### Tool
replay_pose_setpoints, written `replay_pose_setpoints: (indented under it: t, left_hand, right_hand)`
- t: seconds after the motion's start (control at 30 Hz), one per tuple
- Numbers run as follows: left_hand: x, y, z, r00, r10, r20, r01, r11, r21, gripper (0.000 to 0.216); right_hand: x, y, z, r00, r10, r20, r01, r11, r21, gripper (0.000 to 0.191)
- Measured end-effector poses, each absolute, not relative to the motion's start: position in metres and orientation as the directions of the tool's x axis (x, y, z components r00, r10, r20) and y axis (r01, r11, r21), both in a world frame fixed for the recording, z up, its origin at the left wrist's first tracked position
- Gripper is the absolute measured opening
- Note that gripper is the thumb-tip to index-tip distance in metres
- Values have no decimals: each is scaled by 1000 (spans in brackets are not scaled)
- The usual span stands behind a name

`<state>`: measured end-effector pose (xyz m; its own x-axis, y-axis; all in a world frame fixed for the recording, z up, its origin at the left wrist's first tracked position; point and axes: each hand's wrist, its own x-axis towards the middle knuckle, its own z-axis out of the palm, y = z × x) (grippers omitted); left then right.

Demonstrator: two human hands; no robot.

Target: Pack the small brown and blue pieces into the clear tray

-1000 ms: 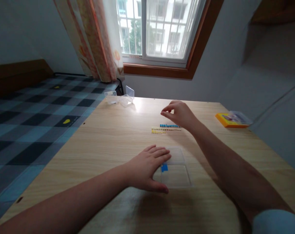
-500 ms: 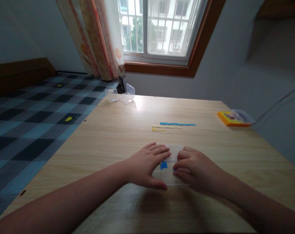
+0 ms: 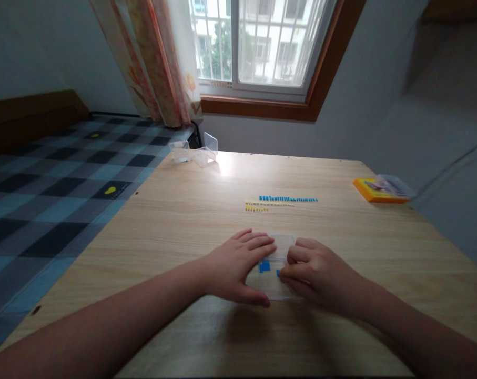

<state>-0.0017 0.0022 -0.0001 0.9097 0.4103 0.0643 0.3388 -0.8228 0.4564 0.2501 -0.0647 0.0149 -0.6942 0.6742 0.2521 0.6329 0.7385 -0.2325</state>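
A clear plastic box [image 3: 275, 291] with its lid laid back lies on the table in front of me. Inside, at its left side, a few small blue pieces [image 3: 265, 266] sit packed together. My left hand [image 3: 238, 268] is open, fingers spread, resting along the box's left edge. Over the right part of the box, my right hand [image 3: 311, 271] pinches a small blue block [image 3: 278, 273] between thumb and forefinger. Only the block's left end shows; the fingers cover the rest.
Beyond the box, a row of small blue pieces [image 3: 287, 199] and rows of small yellow pieces [image 3: 256, 208] lie on the wooden table [image 3: 175, 226]. Empty clear boxes [image 3: 204, 157] stand at the far left corner. An orange box [image 3: 380, 190] lies near the right edge.
My right hand's fingertips have shifted slightly left and closed together, and more of the blue block shows at them. My left hand has stayed in place.
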Motion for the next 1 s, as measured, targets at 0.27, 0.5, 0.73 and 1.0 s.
replay_pose_setpoints:
  t: [0.27, 0.5, 0.73, 1.0]
  left_hand:
    - [-1, 2, 0, 909, 408, 86, 326, -824, 463, 94]
    - [-2, 2, -2, 910, 404, 94, 322, -831, 453, 95]
    - [-1, 2, -1, 908, 410, 86, 329, -825, 459, 94]
    - [-1, 2, -2, 908, 410, 84, 331, -827, 454, 94]
  right_hand:
    - [245, -61, 10, -642, 718, 268, 681, 695, -230, 23]
    - [243, -62, 12, -634, 728, 263, 692, 685, -228, 27]
    - [240, -62, 8, -634, 738, 231, 711, 674, -202, 28]
    - [235, -63, 10, -621, 746, 240, 722, 664, -194, 29]
